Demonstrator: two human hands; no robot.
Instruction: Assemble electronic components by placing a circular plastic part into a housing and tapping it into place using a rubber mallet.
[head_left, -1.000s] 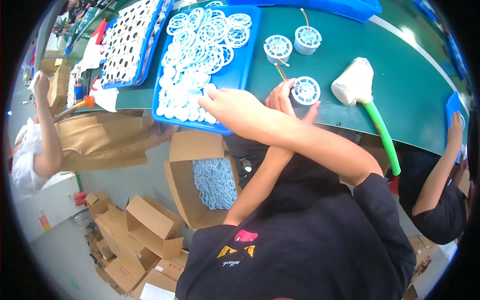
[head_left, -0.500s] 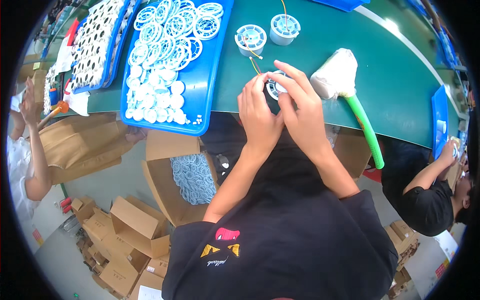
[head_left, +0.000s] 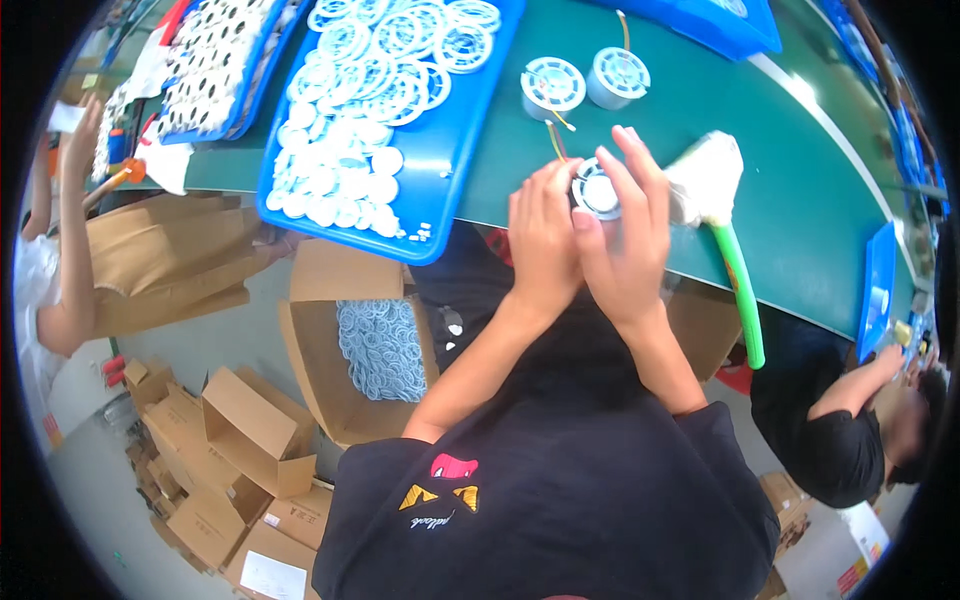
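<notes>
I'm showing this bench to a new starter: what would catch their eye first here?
Probably the left hand and right hand closed together around a small round spool at the green table edge. To their left, a blue tray heaped with white rings; to their right, a white-headed mallet with a green handle.

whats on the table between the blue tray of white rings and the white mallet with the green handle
In the head view, between the blue tray and the mallet sit two round coil spools, plus both hands holding a third spool.
</notes>
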